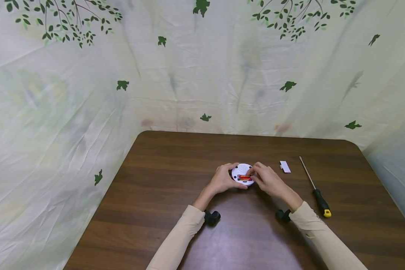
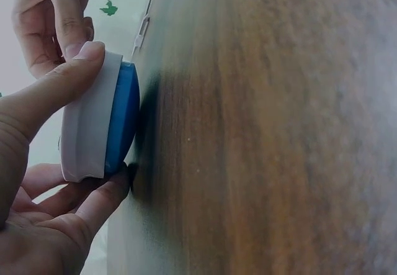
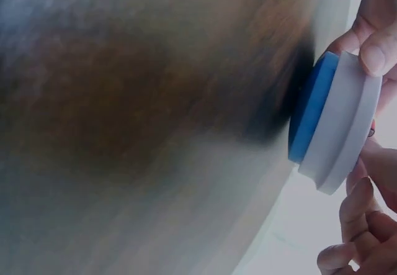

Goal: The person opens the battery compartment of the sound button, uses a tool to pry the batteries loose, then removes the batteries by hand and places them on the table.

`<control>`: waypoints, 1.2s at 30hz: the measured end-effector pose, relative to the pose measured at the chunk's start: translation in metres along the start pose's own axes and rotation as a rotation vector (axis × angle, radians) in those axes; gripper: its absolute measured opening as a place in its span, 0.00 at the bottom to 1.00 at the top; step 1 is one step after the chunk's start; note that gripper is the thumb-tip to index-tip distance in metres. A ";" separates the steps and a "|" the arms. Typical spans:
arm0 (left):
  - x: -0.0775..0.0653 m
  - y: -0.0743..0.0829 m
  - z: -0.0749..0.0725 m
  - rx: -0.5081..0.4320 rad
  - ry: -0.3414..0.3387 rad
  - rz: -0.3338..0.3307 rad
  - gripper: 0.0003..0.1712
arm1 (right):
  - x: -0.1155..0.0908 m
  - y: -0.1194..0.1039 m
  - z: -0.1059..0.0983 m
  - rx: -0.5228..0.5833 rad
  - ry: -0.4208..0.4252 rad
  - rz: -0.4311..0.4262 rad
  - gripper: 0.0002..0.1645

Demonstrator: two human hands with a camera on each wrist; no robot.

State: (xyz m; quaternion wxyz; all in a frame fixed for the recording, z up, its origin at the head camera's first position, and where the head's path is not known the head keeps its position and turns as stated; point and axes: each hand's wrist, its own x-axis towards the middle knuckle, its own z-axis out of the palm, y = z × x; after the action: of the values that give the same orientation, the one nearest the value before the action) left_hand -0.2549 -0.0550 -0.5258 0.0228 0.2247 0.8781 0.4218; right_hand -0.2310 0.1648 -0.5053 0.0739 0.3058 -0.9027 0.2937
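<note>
The head view shows red batteries [image 1: 244,178] in the white device [image 1: 241,170] that the left grip [image 1: 224,179] clasps above the wooden tabletop [image 1: 175,157]; wrist views, its blue underside [image 2: 124,120]. The right grip [image 1: 267,179] half-curls at the batteries, hold unclear. Leaf-printed cloth [image 1: 209,75] hangs behind.

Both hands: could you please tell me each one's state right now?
Left hand: holding the round device.
Right hand: at the red batteries; whether gripping one cannot be told.

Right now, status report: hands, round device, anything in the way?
Left hand gripping the round device. Right hand at its red batteries. Small white piece and screwdriver off to the right, neither in the way.
</note>
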 end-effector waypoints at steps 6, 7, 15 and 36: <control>-0.002 0.001 -0.001 0.012 0.002 -0.004 0.50 | -0.002 -0.002 0.002 -0.001 -0.004 0.008 0.07; -0.002 0.002 -0.001 0.013 0.000 -0.006 0.51 | -0.002 -0.003 0.001 0.003 -0.002 0.006 0.07; -0.002 0.003 -0.001 -0.002 0.001 -0.015 0.50 | -0.002 -0.003 -0.003 0.009 -0.021 -0.015 0.08; -0.001 0.002 0.002 -0.003 0.018 0.006 0.49 | -0.010 0.002 -0.003 0.028 0.125 0.008 0.08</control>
State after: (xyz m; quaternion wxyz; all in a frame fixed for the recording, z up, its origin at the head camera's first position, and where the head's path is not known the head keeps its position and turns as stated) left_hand -0.2528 -0.0536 -0.5259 0.0140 0.2235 0.8769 0.4253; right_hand -0.2243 0.1730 -0.5075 0.1247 0.2842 -0.8932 0.3252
